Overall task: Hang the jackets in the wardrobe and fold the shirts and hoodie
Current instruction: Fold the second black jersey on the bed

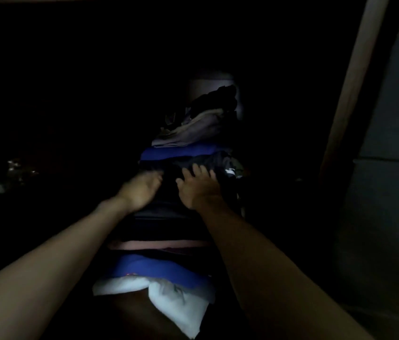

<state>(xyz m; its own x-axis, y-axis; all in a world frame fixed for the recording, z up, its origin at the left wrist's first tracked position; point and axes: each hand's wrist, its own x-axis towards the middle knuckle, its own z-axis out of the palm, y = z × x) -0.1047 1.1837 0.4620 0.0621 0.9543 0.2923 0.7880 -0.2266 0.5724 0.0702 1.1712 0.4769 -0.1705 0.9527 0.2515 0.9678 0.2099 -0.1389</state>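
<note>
Not much to report on the person, honestly. Just two arms coming in from the bottom of the shot, both bare the whole visible length, so no sleeves or cuffs showing anywhere. The left hand (142,190) and the right hand (198,187) are bare too: no gloves, no watch or bracelet at the wrists, no rings that I can make out on the fingers (199,170). The lighting is super dim and the left hand is a bit blurred, so finer detail is lost.

left hand (142,190), right hand (197,186), pressing stacked clothes (169,217)
</note>
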